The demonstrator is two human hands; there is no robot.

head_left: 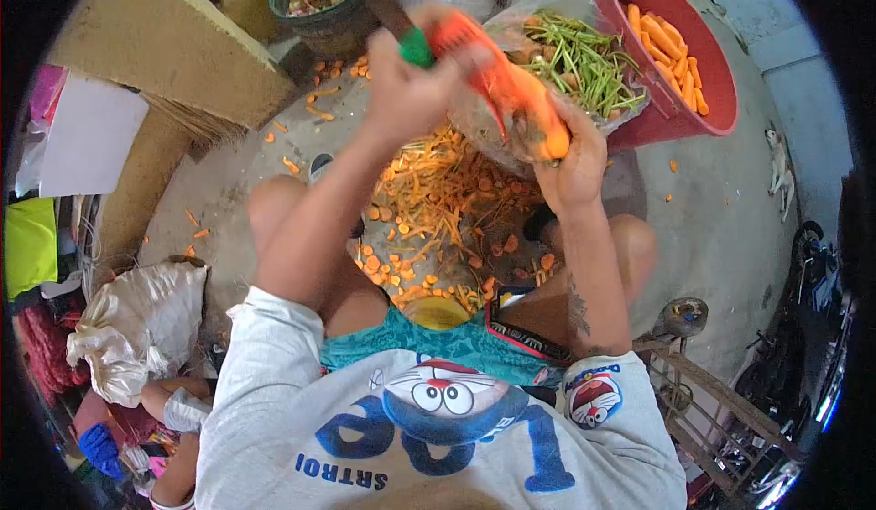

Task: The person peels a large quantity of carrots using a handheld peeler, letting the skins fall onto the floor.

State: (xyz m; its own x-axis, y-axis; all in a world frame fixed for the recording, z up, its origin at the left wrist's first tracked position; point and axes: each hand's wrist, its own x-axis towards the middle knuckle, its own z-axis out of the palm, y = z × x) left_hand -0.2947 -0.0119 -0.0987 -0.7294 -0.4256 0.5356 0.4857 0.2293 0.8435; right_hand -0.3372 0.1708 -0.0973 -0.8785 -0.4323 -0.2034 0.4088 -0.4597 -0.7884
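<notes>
Both hands work above a heap of carrot peelings [438, 209]. Left hand [406, 90] is clenched around a green-handled peeler [418, 46]; right hand [573, 168] grips a carrot [529, 104], bright orange and blurred, lying between the two. Beyond them, a red tub [721, 99] holds peeled carrots [666, 49], and a clear bag [511, 31] holds green beans [584, 58].

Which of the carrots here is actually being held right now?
The carrot gripped in the right hand, with the left hand working a peeler along it; the others lie loose in the red tub.
</notes>
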